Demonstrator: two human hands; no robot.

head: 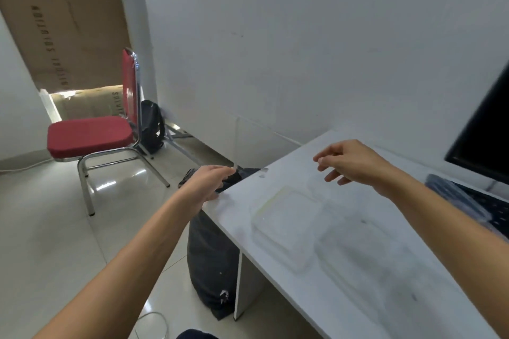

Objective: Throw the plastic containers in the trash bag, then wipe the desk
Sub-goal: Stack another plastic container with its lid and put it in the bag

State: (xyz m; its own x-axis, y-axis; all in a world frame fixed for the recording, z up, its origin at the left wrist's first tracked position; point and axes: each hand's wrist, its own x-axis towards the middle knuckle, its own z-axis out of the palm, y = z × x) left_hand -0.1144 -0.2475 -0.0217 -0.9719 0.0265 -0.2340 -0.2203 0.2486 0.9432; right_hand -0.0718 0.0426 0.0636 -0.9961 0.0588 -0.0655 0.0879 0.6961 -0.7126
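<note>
**Position of parts.** Two clear plastic containers lie flat on the white desk, side by side and touching or nearly so (motion blur hides the seam). The first container is nearer the desk's left edge. The second container lies to its right, toward the keyboard. The long axis of each runs from the far left toward the near right, roughly parallel to that left edge. The black trash bag stands on the floor against the desk's left side, its mouth just at the corner.

**Hands.** The left hand is at the bag's mouth, off the desk edge; whether it grips the rim cannot be determined. The right hand hovers above the desk with fingers loosely curled, holding nothing.

**Governing relation.** Both containers lie on the person's side of both hands, between them. The right hand is over the desktop and free, so it is likely better placed to draw back onto the first container and carry it leftward to the bag.
</note>
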